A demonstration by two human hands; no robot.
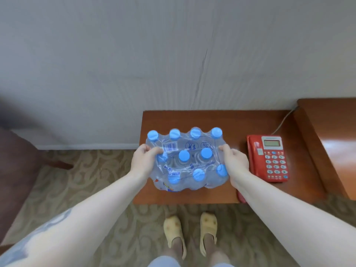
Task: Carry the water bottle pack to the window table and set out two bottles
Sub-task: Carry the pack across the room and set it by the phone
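A shrink-wrapped water bottle pack (185, 159) with several blue-capped clear bottles sits over a low brown wooden table (237, 122) against the wall. My left hand (145, 157) grips the plastic wrap at the pack's left side, fingers curled into the film. On the pack's right side, my right hand (234, 162) clutches the wrap in the same way. Whether the pack rests on the table or is lifted slightly off it cannot be told.
A red telephone (269, 158) lies on the table just right of the pack, its cord running to the back. A taller wooden unit (333, 135) stands at the right. A dark armchair (17, 170) is at the left. Patterned carpet and my slippered feet (189, 234) are below.
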